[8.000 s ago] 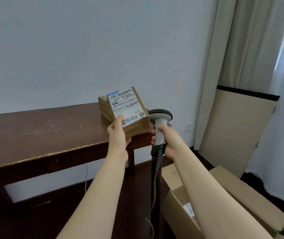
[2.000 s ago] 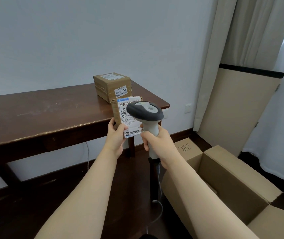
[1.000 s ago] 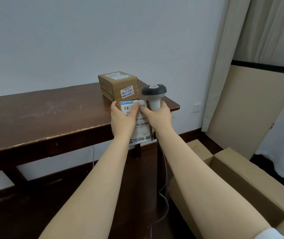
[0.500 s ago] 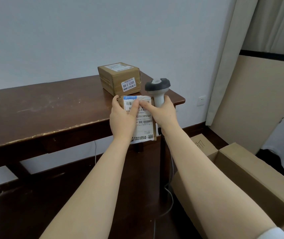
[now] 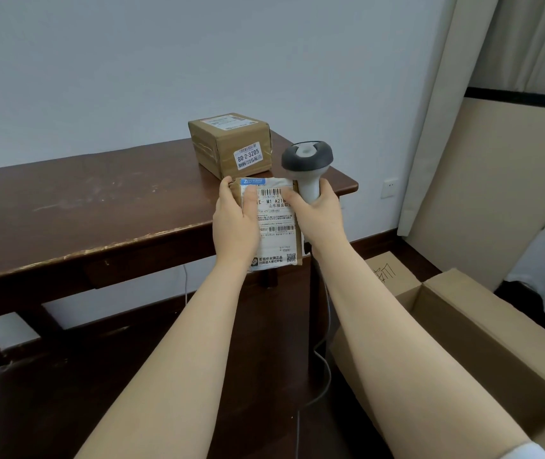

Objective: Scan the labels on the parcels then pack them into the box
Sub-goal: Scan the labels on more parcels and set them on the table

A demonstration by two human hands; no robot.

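Note:
My left hand grips a flat brown parcel by its left edge, thumb on the white shipping label that faces me. My right hand holds the grey-and-white barcode scanner by its handle, head up and above the parcel's top right corner; its thumb also touches the label's right edge. The parcel hangs in the air in front of the table's right end. A second, cube-shaped brown parcel with a small white sticker stands on the dark wooden table. The open cardboard box sits on the floor at the lower right.
The scanner's grey cable drops to the dark floor between table and box. A beige board leans against the wall behind the box, beside a cream curtain. A wall socket sits right of the table.
Since two seconds ago the scanner has swung from in front of the label to the parcel's right side, head up. My right thumb now rests on the label. Little has changed over the last half second.

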